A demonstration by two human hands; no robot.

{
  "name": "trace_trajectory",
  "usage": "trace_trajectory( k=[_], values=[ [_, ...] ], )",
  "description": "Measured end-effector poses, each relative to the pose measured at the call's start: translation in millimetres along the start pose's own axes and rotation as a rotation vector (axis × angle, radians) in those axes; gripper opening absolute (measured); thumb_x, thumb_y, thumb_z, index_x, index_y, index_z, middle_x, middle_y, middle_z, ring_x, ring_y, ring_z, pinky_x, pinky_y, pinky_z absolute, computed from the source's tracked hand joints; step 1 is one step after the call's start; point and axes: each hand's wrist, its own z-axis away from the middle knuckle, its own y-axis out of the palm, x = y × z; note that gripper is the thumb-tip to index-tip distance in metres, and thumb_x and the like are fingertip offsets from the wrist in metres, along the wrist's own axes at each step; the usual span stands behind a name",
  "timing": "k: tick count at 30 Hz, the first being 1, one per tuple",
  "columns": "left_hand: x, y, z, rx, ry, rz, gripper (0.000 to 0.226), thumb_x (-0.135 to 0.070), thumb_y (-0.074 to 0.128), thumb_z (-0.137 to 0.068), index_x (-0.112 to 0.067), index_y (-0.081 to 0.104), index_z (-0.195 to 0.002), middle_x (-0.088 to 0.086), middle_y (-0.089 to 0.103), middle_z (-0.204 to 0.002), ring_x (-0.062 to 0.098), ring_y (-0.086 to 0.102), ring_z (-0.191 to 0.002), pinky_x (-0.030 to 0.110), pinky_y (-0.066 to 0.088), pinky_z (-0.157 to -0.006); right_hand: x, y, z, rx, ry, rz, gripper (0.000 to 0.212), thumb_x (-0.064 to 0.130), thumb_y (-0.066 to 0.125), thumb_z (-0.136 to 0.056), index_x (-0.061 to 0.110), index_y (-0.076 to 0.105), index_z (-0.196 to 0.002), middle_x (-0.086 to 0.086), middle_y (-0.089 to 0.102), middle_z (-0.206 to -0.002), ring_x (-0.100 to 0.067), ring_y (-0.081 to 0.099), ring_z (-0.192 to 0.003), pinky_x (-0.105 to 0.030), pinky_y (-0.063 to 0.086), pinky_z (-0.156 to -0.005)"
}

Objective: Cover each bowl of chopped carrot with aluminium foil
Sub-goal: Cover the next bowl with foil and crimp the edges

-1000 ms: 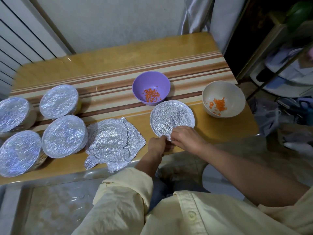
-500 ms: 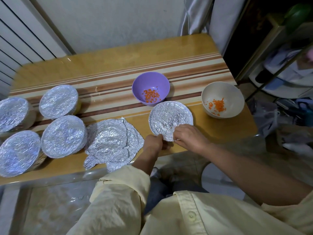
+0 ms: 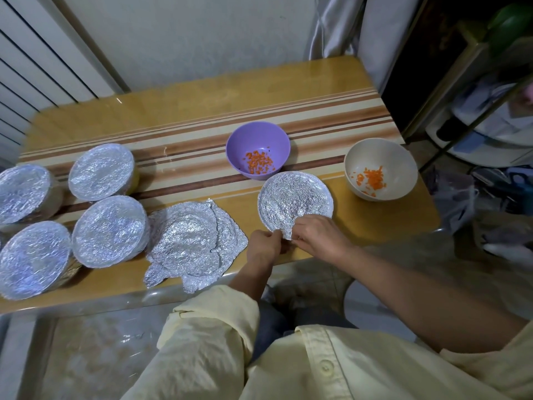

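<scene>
Just in front of the round purple plastic bowl (image 3: 257, 145), the crinkled foil-covered bowl (image 3: 295, 197) sits near the edge of the wooden desk (image 3: 202, 96) — left hand (image 3: 264, 246) and right hand (image 3: 317, 236), close together, each pinch its near foil rim. Pulling hard could tear the foil or drag the bowl off.

We wear a pale yellow, creased shirt (image 3: 360, 379) with a round matching button (image 3: 326, 366) on its stitched front band. Our left sleeve (image 3: 213, 321) is folded back into a thick cuff, our right sleeve (image 3: 490, 370) ends higher up the arm, and we have on dark blue-grey trousers (image 3: 277, 324).
</scene>
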Motion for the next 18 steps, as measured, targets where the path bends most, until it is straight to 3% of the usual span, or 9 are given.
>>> trace_trajectory(
  k=[5,11,14,18],
  values=[
    [-2,-17,1,0.039,0.075,-0.146,0.038,-0.028,0.055,-0.088,-0.002,0.075,-0.069,0.012,0.074,-0.067,0.028,0.074,-0.080,0.042,0.057,-0.085,15,4,-5,0.121,0.065,-0.003,0.007,0.012,0.072,-0.079,0.008,0.067,-0.076,-0.005,0.063,-0.080,-0.026,0.061,-0.075,-0.027,0.034,-0.061],
    [-3,-42,-9,0.055,0.136,-0.340,0.047,-0.046,0.052,-0.077,-0.008,0.075,-0.063,0.007,0.074,-0.064,0.024,0.073,-0.079,0.039,0.056,-0.085,20,0,-16,0.229,0.126,-0.107,0.022,0.038,0.071,-0.082,0.018,0.070,-0.091,0.004,0.065,-0.090,-0.014,0.060,-0.084,-0.027,0.038,-0.065],
    [-10,-57,-14,0.096,0.141,-0.456,0.054,-0.053,0.047,-0.080,-0.012,0.077,-0.062,-0.003,0.072,-0.058,0.018,0.072,-0.080,0.036,0.053,-0.091,6,-10,-16,-0.016,0.209,-0.230,0.021,0.035,0.066,-0.086,0.016,0.071,-0.079,0.004,0.063,-0.078,-0.011,0.057,-0.073,-0.032,0.045,-0.064],
    [-14,-71,-17,-0.024,0.119,-0.600,0.070,-0.066,0.033,-0.076,-0.012,0.072,-0.056,-0.002,0.071,-0.058,0.024,0.068,-0.077,0.034,0.054,-0.085,-30,-14,-15,-0.463,0.586,-0.375,0.014,0.015,0.060,-0.091,0.012,0.066,-0.079,0.000,0.062,-0.078,-0.016,0.056,-0.073,-0.034,0.045,-0.064]
  ],
)
